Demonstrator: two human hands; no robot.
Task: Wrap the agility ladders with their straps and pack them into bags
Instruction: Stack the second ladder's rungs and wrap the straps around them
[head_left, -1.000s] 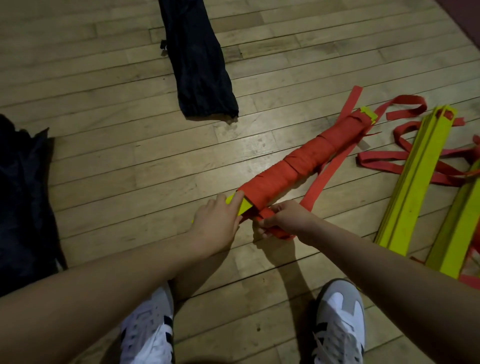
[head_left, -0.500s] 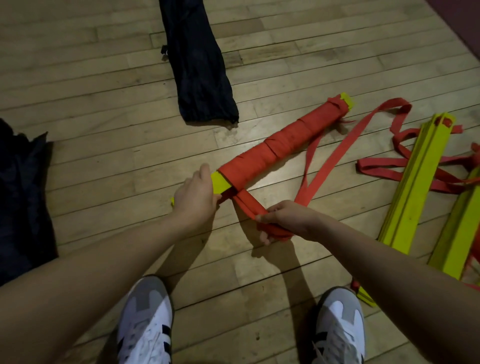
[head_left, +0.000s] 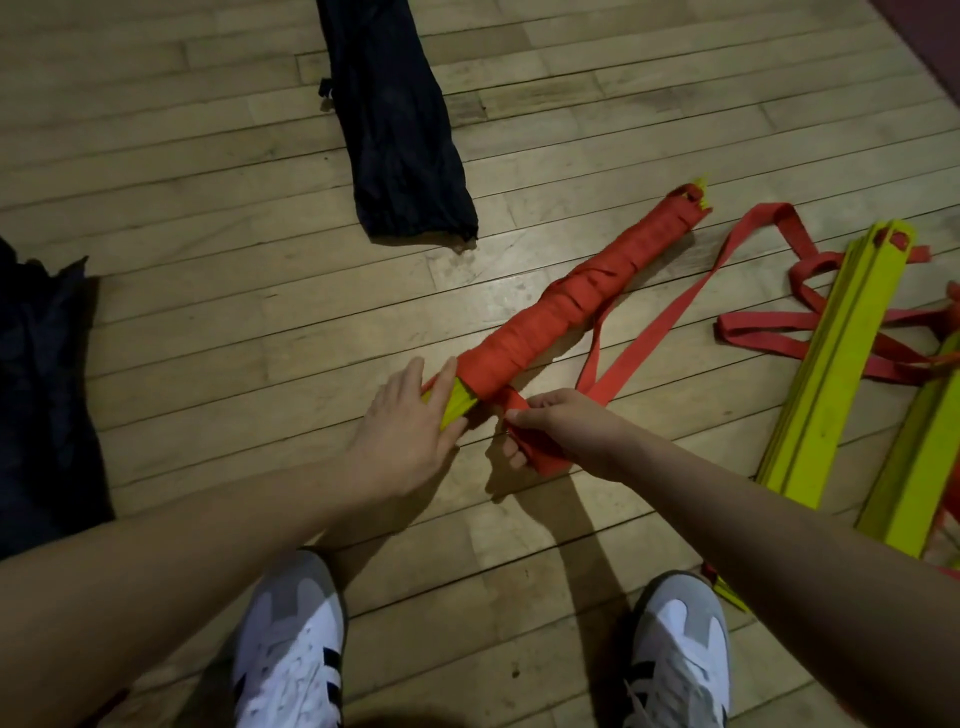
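The step in hand was judged to be the last turns of strap around the near end of the ladder bundle (head_left: 561, 312), which lay on the wooden floor (head_left: 208, 332) just ahead of the person's shoes, running diagonally up and to the right. The left hand (head_left: 402, 436) lay with fingers straight across the bare yellow rung ends (head_left: 457, 408), pressing them down rather than gripping. The right hand (head_left: 558, 428) had its grip closed around a bunch of the red strap (head_left: 649, 338), which led under the bundle's near end and trailed loose to the right. To finish well, the strap should be kept taut, each turn should overlap the one before, and the left hand should steady the bundle against rolling; slack would likely loosen the wrap. The bundle appeared tightly bound in red along most of its length, with yellow showing at both ends. The dark bag (head_left: 400, 135) lay flat beyond it, well apart. Unwrapped yellow ladders (head_left: 841, 364) lay at right among loose straps.
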